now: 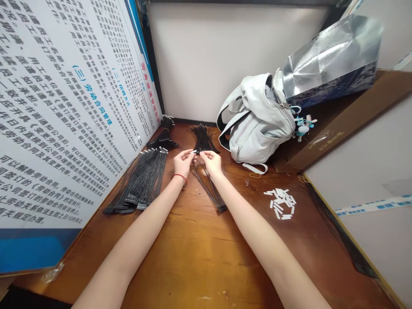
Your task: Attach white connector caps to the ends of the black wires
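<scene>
In the head view my left hand (183,165) and my right hand (211,163) meet over the middle of the table, both closed in a pinch. Between the fingertips is the upper end of a black wire harness (203,185). Its thin wires run down toward me to a black connector (222,208) beside my right forearm. A small white piece (193,151) shows at my left fingertips, at the end of the harness. Just beyond my hands lies a bundle of black wires (202,136). To the left are many similar harnesses (144,176) with white pieces on their far ends.
Loose white strips (280,204) lie in a pile on the right of the wooden table (189,257). Another black bundle (164,136) is at the back left. A white backpack (257,120) leans beside a cardboard box (341,124). A printed board (77,98) stands left.
</scene>
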The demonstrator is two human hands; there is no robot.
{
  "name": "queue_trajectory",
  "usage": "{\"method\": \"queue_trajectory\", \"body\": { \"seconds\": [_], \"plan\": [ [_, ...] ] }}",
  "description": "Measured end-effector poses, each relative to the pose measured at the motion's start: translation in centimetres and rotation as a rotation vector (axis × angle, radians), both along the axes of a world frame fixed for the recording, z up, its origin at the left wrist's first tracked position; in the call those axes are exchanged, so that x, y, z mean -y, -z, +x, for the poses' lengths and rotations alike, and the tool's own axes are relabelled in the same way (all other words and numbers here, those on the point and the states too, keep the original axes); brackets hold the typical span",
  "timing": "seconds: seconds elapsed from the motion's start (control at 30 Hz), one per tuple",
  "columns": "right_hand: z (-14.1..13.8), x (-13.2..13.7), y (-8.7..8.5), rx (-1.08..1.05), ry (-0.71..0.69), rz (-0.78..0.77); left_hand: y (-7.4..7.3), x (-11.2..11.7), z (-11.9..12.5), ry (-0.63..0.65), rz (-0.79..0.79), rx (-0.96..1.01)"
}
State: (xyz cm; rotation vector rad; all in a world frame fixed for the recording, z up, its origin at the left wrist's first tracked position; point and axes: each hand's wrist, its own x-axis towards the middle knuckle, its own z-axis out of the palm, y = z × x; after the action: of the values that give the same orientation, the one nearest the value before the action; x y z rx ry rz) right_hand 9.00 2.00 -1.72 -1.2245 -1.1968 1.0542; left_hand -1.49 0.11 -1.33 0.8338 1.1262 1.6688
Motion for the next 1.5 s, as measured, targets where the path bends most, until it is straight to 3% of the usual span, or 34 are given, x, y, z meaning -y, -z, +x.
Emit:
{"method": "queue_trajectory", "body": {
  "seconds": [0.2, 0.5, 0.83, 1.5],
  "plan": [
    [0.03, 0.34, 0.12, -0.024, 0.012, 0.108, 0.12, -0.09, 0.04, -0.008, -0.014, 0.012],
    [-0.74, 0.55, 0.06, -0.107, -0.161, 0.092, 0.07, -0.02, -0.03, -0.032, -0.001, 0.036],
    [-0.52, 0.52, 0.54, 0.008, -0.149, 0.197, 0.15, 0.02, -0.06, -0.039, 0.036, 0.055],
    [-0.82, 0.57, 0.60, 0.050, -0.066, 0.219, 0.03, 0.14, -0.01, -0.017, 0.054, 0.037]
  ]
}}
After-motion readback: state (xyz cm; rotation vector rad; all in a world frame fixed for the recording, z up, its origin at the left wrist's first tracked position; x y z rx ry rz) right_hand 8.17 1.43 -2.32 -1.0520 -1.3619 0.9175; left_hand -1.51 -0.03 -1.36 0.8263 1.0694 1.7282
